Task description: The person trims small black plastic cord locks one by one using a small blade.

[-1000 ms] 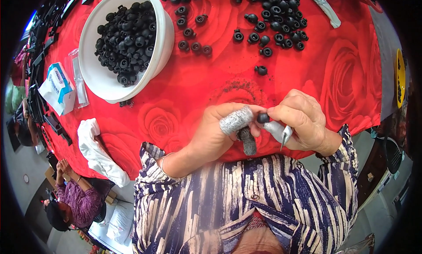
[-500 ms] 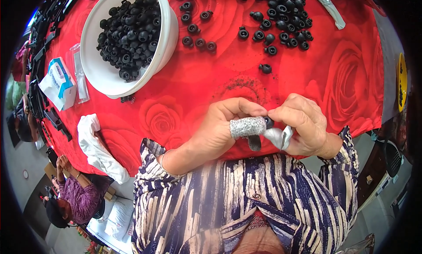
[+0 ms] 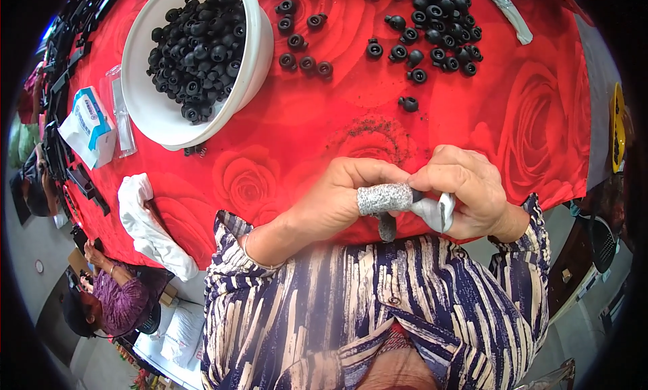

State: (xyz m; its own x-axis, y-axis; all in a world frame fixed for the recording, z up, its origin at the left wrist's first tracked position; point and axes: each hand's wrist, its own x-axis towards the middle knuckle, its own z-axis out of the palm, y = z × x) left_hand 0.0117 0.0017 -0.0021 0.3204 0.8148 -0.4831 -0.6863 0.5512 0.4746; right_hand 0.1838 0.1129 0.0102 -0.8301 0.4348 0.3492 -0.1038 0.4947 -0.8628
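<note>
My left hand [image 3: 332,199] and my right hand [image 3: 469,187] meet in front of my chest, above the near edge of the table. Grey knitted sleeves [image 3: 383,199] cover fingers of the left hand. Between the fingertips of both hands sits a small black rubber-like part [image 3: 417,196], mostly hidden by the fingers. White wrapping [image 3: 426,210] covers a digit of the right hand. A thin silvery piece [image 3: 446,212] shows at the right hand; its kind I cannot make out. Beyond the hands, black crumbs [image 3: 371,128] are scattered over the red rose-patterned tablecloth [image 3: 297,137].
A white basin [image 3: 262,66] heaped with black parts stands at the far left. More black parts [image 3: 439,25] lie loose at the far side. A white cloth [image 3: 145,221], a box [image 3: 91,126] and black strips [image 3: 84,184] lie left. Another person [image 3: 121,295] sits lower left.
Both hands have shifted slightly and turned, and the black part between them is now more covered. The other person at lower left has moved their arms and head a little.
</note>
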